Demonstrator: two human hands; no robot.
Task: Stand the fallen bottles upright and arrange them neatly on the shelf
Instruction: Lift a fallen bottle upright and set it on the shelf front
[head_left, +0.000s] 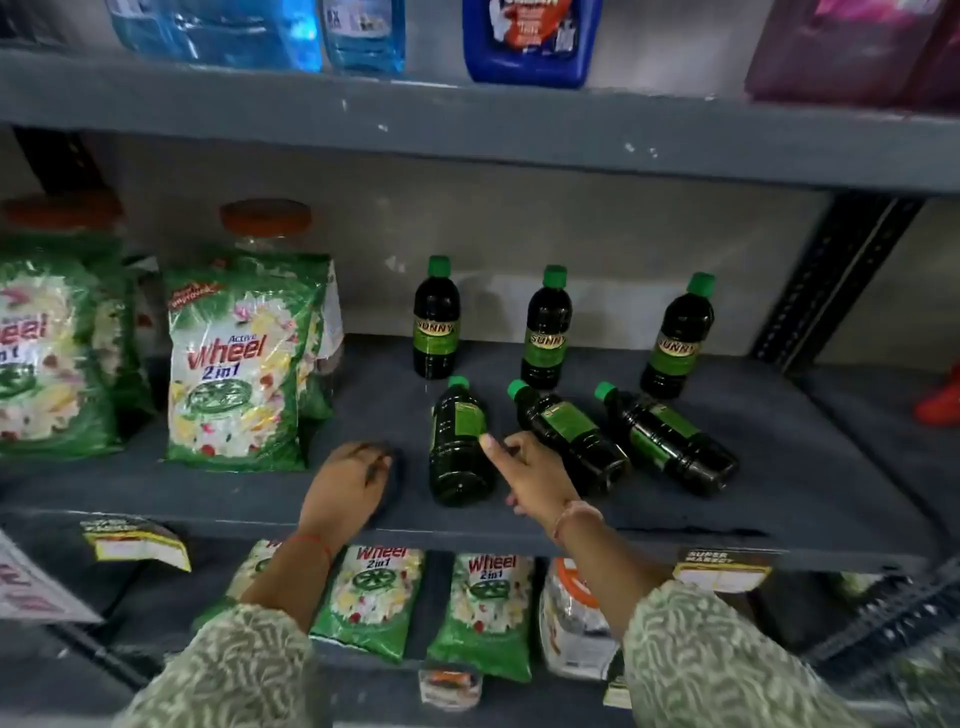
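Three dark bottles with green caps stand upright at the back of the grey shelf (779, 467): left (435, 319), middle (545, 332), right (675, 340). In front of them three more lie on their sides, caps pointing back-left: left (457, 447), middle (571, 436), right (670, 439). My right hand (530, 475) is between the left and middle fallen bottles, thumb touching the left one, fingers apart and not closed around it. My left hand (348, 486) rests palm-down on the shelf to the left of the fallen bottles, holding nothing.
Green-and-white detergent packs (239, 364) stand on the left of the shelf, with orange-lidded jars (265, 221) behind. Blue jugs (530, 36) sit on the shelf above. More packs (374, 603) and a jar lie below. A perforated upright post (831, 280) bounds the right.
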